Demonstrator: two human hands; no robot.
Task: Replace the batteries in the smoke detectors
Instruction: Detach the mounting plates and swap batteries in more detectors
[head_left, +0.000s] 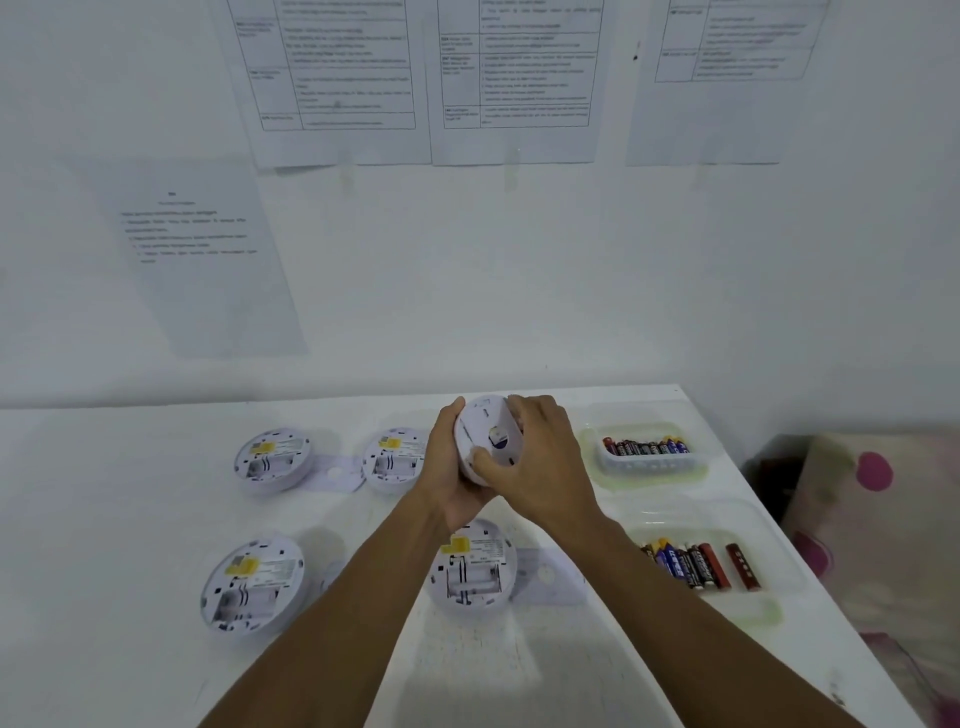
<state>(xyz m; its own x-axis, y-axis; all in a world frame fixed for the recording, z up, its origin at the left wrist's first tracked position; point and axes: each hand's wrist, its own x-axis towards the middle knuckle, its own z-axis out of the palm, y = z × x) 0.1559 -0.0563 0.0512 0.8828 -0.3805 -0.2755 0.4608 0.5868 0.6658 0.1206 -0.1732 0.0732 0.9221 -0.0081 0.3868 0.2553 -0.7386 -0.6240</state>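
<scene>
Above table (130, 519) | detector (491, 431) on edge, face toward camera | left hand (447, 467), right hand (545, 467) both grip it

**Plastic, paper and shiny wrappers**

The raised smoke detector (488, 439) has a smooth, matt white plastic shell. So do the four other detectors (272, 460) before you, each with a yellow label (262, 448). Your worktop (130, 519) is white, matt and faintly scuffed. The far tray (652, 466) and near tray (774, 564) are clear, glossy plastic. Their batteries (647, 447) wear shiny printed wrappers. Printed paper sheets (337, 78) hang on the matt wall (519, 260). Patterned cloth (872, 519) lies to your right.
</scene>
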